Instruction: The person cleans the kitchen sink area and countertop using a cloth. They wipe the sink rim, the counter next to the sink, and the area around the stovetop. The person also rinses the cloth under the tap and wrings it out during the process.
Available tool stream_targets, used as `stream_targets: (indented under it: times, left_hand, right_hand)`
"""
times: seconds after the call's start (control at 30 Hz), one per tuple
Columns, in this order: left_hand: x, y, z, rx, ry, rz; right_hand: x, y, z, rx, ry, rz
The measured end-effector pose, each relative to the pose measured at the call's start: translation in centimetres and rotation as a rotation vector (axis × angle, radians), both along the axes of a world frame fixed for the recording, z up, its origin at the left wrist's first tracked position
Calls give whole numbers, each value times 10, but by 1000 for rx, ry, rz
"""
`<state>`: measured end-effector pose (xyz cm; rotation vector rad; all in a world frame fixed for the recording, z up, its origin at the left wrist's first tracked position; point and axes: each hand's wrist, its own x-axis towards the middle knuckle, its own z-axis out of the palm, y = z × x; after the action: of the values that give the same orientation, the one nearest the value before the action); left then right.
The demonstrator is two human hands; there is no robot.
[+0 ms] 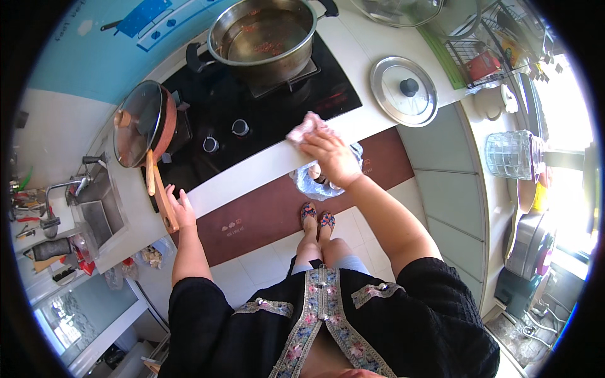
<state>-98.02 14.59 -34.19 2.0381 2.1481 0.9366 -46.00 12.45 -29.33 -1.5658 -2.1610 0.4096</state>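
Note:
My right hand (334, 159) presses a pinkish cloth (309, 128) onto the white counter's front edge (264, 172), beside the black glass cooktop (208, 108). My left hand (181, 208) rests at the counter edge with its fingers spread. It lies right beside the wooden handle (164, 205) of a reddish-brown frying pan (168, 125), which partly hides it; whether they touch is unclear. A glass lid (138, 124) with a wooden knob covers the pan. On the far burner, a large steel pot (279, 68) holds liquid with small red bits floating in it.
A glass lid with a steel rim (404, 101) lies right of the cooktop. Below the counter, a plastic bag (314, 189) with round pale items stands on the brown mat (264, 227). A sink with a faucet (66, 182) is at left; a glass jar (510, 153) stands at right.

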Motion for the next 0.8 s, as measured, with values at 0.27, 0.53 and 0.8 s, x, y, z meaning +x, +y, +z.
stream_targets:
  times: [0.27, 0.53, 0.8]
  left_hand:
    - [198, -6, 73, 92, 18, -567]
    - [566, 74, 140, 26, -155, -942]
    - [699, 117, 98, -362, 177, -734]
  right_hand:
    - [72, 4, -11, 39, 60, -231]
    - [85, 5, -33, -110, -19, -137]
    - [111, 7, -41, -60, -327, 206]
